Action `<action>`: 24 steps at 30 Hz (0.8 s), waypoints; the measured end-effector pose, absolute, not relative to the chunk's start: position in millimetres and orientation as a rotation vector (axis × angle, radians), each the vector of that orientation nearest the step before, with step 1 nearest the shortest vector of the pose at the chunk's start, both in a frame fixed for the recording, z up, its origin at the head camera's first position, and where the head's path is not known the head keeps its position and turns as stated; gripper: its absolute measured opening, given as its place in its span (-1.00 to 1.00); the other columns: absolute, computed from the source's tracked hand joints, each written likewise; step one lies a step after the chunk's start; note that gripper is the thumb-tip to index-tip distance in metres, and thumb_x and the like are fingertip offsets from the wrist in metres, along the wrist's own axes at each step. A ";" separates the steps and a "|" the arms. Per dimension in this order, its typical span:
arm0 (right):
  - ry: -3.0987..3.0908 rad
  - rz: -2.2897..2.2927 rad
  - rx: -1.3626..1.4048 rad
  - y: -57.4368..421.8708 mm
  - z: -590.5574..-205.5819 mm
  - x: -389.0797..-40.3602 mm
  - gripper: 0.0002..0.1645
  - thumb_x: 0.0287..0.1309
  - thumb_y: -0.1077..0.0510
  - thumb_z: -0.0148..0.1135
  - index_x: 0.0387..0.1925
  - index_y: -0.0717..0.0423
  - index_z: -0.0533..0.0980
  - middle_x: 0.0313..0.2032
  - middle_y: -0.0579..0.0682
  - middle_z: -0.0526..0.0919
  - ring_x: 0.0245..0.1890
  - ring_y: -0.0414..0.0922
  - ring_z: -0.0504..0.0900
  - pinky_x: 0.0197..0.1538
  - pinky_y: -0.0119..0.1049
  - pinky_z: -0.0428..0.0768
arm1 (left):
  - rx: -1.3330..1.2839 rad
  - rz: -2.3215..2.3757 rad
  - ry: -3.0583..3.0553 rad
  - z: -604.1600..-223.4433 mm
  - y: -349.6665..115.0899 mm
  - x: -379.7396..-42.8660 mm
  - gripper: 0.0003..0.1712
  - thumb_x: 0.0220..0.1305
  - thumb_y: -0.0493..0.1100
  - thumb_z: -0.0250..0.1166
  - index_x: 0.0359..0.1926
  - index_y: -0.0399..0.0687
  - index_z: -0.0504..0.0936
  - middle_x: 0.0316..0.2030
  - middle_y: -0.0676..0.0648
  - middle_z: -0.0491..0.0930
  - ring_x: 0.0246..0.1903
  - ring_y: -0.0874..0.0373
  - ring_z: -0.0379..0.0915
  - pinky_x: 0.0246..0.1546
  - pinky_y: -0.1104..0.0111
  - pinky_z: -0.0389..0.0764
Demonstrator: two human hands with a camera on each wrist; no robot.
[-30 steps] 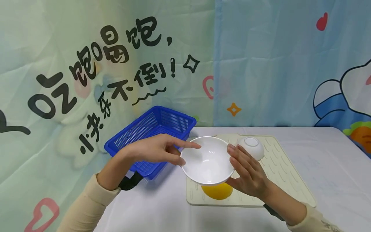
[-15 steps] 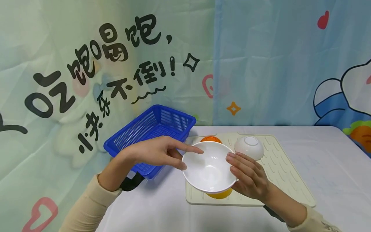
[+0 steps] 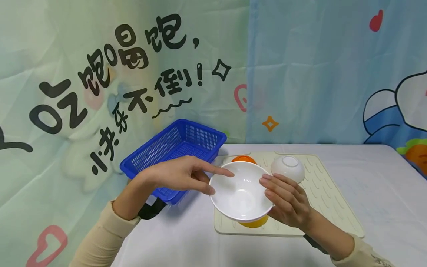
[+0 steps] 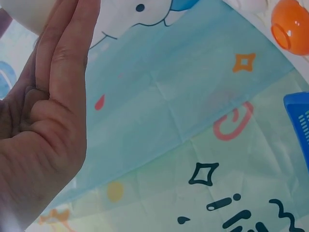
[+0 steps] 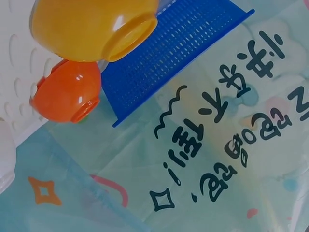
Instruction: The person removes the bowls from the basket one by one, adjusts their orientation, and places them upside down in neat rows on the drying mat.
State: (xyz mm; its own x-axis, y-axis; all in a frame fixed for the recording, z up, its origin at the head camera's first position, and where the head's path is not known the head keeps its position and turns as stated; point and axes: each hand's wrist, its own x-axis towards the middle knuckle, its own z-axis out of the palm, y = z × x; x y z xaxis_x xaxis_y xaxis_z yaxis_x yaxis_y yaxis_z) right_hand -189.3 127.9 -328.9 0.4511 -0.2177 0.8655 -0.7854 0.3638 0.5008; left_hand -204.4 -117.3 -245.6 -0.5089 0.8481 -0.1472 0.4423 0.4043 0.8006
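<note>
A white bowl (image 3: pixel 241 200), its inside facing me, is held up between both hands in the head view. My right hand (image 3: pixel 290 202) grips its right rim, fingers over the inner side and thumb behind. At the left rim my left hand (image 3: pixel 181 174) holds on, index finger and thumb over the inside and the other fingers partly hidden behind. In the left wrist view the left hand (image 4: pixel 53 101) shows long fingers against the pale bowl (image 4: pixel 26 12). Behind the held bowl, a yellow bowl (image 3: pixel 255 223) and an orange bowl (image 3: pixel 244 158) are partly covered.
A cream ridged mat (image 3: pixel 328 200) lies on the white-covered table (image 3: pixel 173 237). On it another white bowl (image 3: pixel 287 168) stands upside down; the yellow bowl (image 5: pixel 91 29) and orange bowl (image 5: pixel 65 94) are upturned too. A blue basket (image 3: pixel 160 148) leans at the back left, before a printed curtain.
The white bowl has dropped slightly toward me and tilted further, uncovering the orange bowl behind it and hiding more of the yellow one. Over the last half second both hands barely move.
</note>
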 end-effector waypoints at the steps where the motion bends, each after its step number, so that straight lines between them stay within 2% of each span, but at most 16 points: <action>1: -1.082 0.474 1.175 128.1 -328.8 -189.4 -0.70 0.27 0.15 0.08 -0.08 0.30 0.40 -0.05 0.15 0.54 0.11 -0.05 0.47 0.18 -0.28 0.36 | 1.093 0.970 2.117 -245.1 -117.5 -204.0 -0.45 0.21 -0.24 0.24 0.24 0.07 0.42 -0.72 0.09 0.29 -0.68 0.24 0.13 -0.58 0.45 0.15; 6: -1.105 0.458 1.163 129.5 -327.4 -190.1 -0.70 0.28 0.14 0.08 -0.09 0.29 0.39 -0.04 0.14 0.54 0.12 -0.07 0.46 0.20 -0.27 0.34 | 1.090 1.009 2.106 -245.4 -119.0 -203.2 -0.46 0.23 -0.23 0.23 0.24 0.11 0.42 -0.72 0.10 0.23 -0.68 0.23 0.08 -0.57 0.43 0.15; 8: -1.097 0.452 1.154 129.4 -326.0 -190.4 -0.71 0.28 0.13 0.08 -0.09 0.28 0.39 -0.04 0.13 0.54 0.11 -0.07 0.46 0.20 -0.27 0.34 | 1.092 1.046 2.090 -246.6 -119.7 -203.4 -0.47 0.23 -0.23 0.22 0.23 0.11 0.43 -0.68 0.11 0.37 -0.64 0.23 0.21 -0.52 0.44 0.25; 11: -1.068 0.455 1.133 128.0 -323.1 -190.5 -0.72 0.27 0.13 0.08 -0.10 0.27 0.40 -0.07 0.12 0.55 0.09 -0.08 0.48 0.18 -0.28 0.36 | 1.126 1.104 2.061 -248.3 -120.4 -203.8 -0.49 0.25 -0.22 0.21 0.24 0.06 0.42 -0.48 0.06 0.58 -0.48 0.19 0.43 -0.39 0.42 0.43; 14: -1.049 0.470 1.113 127.0 -320.1 -190.8 -0.71 0.27 0.12 0.08 -0.11 0.26 0.40 -0.08 0.11 0.55 0.08 -0.09 0.49 0.18 -0.30 0.36 | 1.191 1.151 2.042 -250.2 -121.2 -204.8 -0.50 0.30 -0.21 0.15 0.26 0.01 0.38 -0.24 0.01 0.62 -0.27 0.15 0.52 -0.22 0.34 0.52; 20: -1.053 0.531 1.075 128.3 -318.6 -192.2 -0.58 0.22 -0.02 0.14 -0.13 0.28 0.42 -0.07 0.11 0.59 0.05 -0.10 0.52 0.19 -0.27 0.33 | 1.210 1.237 2.052 -251.6 -125.9 -204.9 -0.49 0.40 -0.13 0.01 0.33 -0.04 0.25 -0.21 -0.06 0.63 -0.14 0.09 0.55 0.00 0.25 0.48; 24: -1.097 0.569 1.042 131.6 -318.5 -191.8 -0.46 0.14 -0.12 0.20 -0.15 0.31 0.44 -0.09 0.13 0.61 0.03 -0.11 0.54 0.19 -0.18 0.28 | 1.208 1.245 2.217 -254.8 -127.1 -204.6 -0.48 0.40 -0.04 0.00 0.33 -0.01 0.23 -0.16 -0.02 0.63 -0.12 0.16 0.54 -0.02 0.29 0.49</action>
